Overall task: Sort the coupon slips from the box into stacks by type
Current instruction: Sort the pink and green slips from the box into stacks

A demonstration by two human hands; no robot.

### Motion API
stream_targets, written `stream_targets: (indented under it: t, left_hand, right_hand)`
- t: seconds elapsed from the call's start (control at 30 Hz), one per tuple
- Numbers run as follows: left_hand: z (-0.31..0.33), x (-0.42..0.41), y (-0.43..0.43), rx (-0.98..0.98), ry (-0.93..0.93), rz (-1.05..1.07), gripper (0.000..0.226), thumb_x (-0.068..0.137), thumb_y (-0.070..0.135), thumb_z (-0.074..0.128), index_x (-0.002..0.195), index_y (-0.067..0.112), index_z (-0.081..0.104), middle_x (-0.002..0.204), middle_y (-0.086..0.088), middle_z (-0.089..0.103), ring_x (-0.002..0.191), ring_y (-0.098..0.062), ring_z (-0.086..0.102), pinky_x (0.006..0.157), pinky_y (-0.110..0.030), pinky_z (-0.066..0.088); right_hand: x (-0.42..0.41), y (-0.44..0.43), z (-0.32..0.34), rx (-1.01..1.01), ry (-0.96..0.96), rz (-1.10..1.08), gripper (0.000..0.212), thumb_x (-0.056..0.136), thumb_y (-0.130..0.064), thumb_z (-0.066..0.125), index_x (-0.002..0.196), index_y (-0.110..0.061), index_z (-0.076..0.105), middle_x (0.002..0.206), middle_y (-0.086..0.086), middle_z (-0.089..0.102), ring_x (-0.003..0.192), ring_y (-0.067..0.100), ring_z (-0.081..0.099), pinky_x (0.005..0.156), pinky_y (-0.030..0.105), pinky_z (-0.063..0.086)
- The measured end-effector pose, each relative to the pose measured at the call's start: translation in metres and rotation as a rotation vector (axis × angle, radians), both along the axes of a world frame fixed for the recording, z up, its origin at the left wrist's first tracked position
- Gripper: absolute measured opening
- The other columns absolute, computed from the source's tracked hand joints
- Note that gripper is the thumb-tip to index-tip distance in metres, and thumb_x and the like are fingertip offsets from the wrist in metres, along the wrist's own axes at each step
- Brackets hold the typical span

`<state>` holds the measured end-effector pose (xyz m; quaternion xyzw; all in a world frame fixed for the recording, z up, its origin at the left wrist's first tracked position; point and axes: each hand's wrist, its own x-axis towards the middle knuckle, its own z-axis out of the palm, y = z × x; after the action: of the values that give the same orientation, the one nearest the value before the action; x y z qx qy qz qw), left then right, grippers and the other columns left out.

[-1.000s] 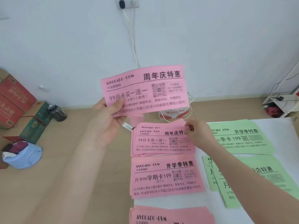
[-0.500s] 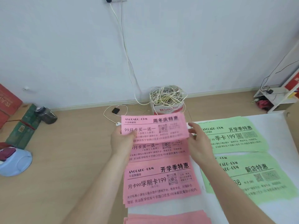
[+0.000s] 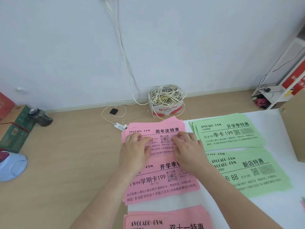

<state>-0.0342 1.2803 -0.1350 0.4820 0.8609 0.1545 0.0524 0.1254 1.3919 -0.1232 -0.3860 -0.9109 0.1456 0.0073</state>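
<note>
The left hand (image 3: 133, 151) and right hand (image 3: 189, 149) lie side by side, flat on the farthest pink stack (image 3: 166, 127) of coupon slips. Their fingers (image 3: 137, 138) are stretched out and released, pressing the top slip and grasping nothing. The middle pink stack (image 3: 165, 189) and nearest pink stack (image 3: 168, 218) lie closer in. Two green stacks, far (image 3: 231, 136) and near (image 3: 257, 177), lie to the right on the white sheet (image 3: 272, 210), near a cardboard box (image 3: 293, 134).

Bright, even, soft daylight — faint shadows, no glare, wide-angle bowing at edges — slight softness throughout.
</note>
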Motion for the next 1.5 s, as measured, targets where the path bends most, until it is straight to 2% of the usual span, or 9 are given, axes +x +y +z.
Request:
stream_targets:
  t: [0.2, 0.37, 0.6, 0.77, 0.93, 1.1, 1.27, 1.4, 1.5]
  left_hand:
    - [-0.004, 0.006, -0.006, -0.035, 0.061, -0.033, 0.036, 0.093, 0.04, 0.05, 0.129, 0.034, 0.052, 0.131, 0.0, 0.046, 0.121, -0.02, 0.04, 0.093, -0.038, 0.041]
    - [-0.005, 0.008, -0.009, -0.109, 0.086, -0.06, 0.046, 0.092, 0.049, 0.047, 0.136, 0.033, 0.045, 0.14, -0.002, 0.039, 0.127, -0.022, 0.035, 0.099, -0.04, 0.038]
    - [0.014, 0.033, -0.034, 0.024, 0.077, -0.18, 0.034, 0.08, 0.048, 0.067, 0.107, 0.027, 0.065, 0.107, 0.006, 0.052, 0.102, -0.017, 0.049, 0.081, -0.033, 0.043]
    - [0.003, 0.051, -0.061, -0.039, 0.064, -0.246, 0.042, 0.081, 0.054, 0.061, 0.116, 0.031, 0.059, 0.119, 0.009, 0.051, 0.112, -0.015, 0.047, 0.09, -0.034, 0.04]
    - [0.02, 0.066, -0.061, -0.002, 0.058, -0.223, 0.035, 0.077, 0.032, 0.075, 0.11, 0.024, 0.066, 0.115, 0.002, 0.058, 0.105, -0.021, 0.055, 0.079, -0.039, 0.051]
    - [0.064, 0.115, -0.043, 0.219, -0.148, -0.281, 0.03, 0.087, 0.003, 0.06, 0.106, 0.023, 0.069, 0.1, 0.012, 0.056, 0.073, -0.002, 0.048, 0.07, -0.013, 0.037]
    - [0.094, 0.202, -0.013, 0.255, -0.11, -0.558, 0.038, 0.079, -0.007, 0.058, 0.097, 0.024, 0.072, 0.102, 0.01, 0.064, 0.093, -0.01, 0.057, 0.079, -0.023, 0.046]
    - [0.079, 0.285, 0.014, 0.205, -0.117, -0.748, 0.022, 0.089, 0.014, 0.053, 0.1, 0.025, 0.07, 0.108, 0.013, 0.063, 0.103, -0.011, 0.056, 0.085, -0.03, 0.05]
    - [0.051, 0.349, 0.033, 0.002, -0.117, -0.82, 0.033, 0.091, 0.039, 0.055, 0.121, 0.027, 0.06, 0.13, 0.014, 0.052, 0.122, -0.007, 0.044, 0.096, -0.026, 0.043]
  right_hand:
    - [0.016, -0.022, 0.003, 0.001, 0.059, -0.067, 0.055, 0.09, -0.041, 0.05, 0.142, -0.03, 0.032, 0.138, 0.001, 0.034, 0.123, 0.024, 0.034, 0.098, 0.04, 0.035]
    - [0.035, -0.056, -0.008, 0.05, 0.001, 0.07, 0.044, 0.071, -0.055, 0.07, 0.11, -0.038, 0.059, 0.118, -0.003, 0.055, 0.108, 0.023, 0.056, 0.078, 0.04, 0.049]
    - [0.041, -0.057, -0.007, 0.023, 0.003, 0.106, 0.043, 0.087, -0.059, 0.05, 0.125, -0.039, 0.047, 0.132, -0.008, 0.042, 0.123, 0.021, 0.037, 0.093, 0.04, 0.037]
    - [0.045, -0.062, 0.001, -0.007, -0.034, 0.092, 0.047, 0.09, -0.059, 0.045, 0.132, -0.039, 0.04, 0.134, -0.007, 0.037, 0.124, 0.02, 0.033, 0.096, 0.04, 0.034]
    - [0.074, -0.062, 0.031, -0.098, 0.079, 0.031, 0.053, 0.092, -0.053, 0.049, 0.141, -0.042, 0.032, 0.141, -0.012, 0.034, 0.13, 0.015, 0.03, 0.101, 0.04, 0.032]
    - [0.184, -0.044, 0.082, -0.353, 0.227, -0.144, 0.036, 0.092, -0.045, 0.055, 0.127, -0.043, 0.051, 0.117, -0.025, 0.052, 0.111, -0.003, 0.049, 0.093, 0.021, 0.038]
    - [0.298, -0.031, 0.096, -0.277, 0.112, -0.342, 0.037, 0.089, -0.043, 0.061, 0.124, -0.047, 0.049, 0.118, -0.024, 0.054, 0.109, -0.001, 0.051, 0.089, 0.022, 0.039]
    - [0.372, -0.022, 0.079, -0.274, 0.001, -0.477, 0.05, 0.089, -0.039, 0.062, 0.135, -0.04, 0.044, 0.133, -0.014, 0.048, 0.118, 0.007, 0.047, 0.095, 0.025, 0.039]
    - [0.412, -0.02, 0.059, -0.309, -0.023, -0.575, 0.049, 0.091, -0.035, 0.058, 0.137, -0.036, 0.042, 0.109, -0.009, 0.056, 0.095, 0.007, 0.054, 0.082, 0.025, 0.045]
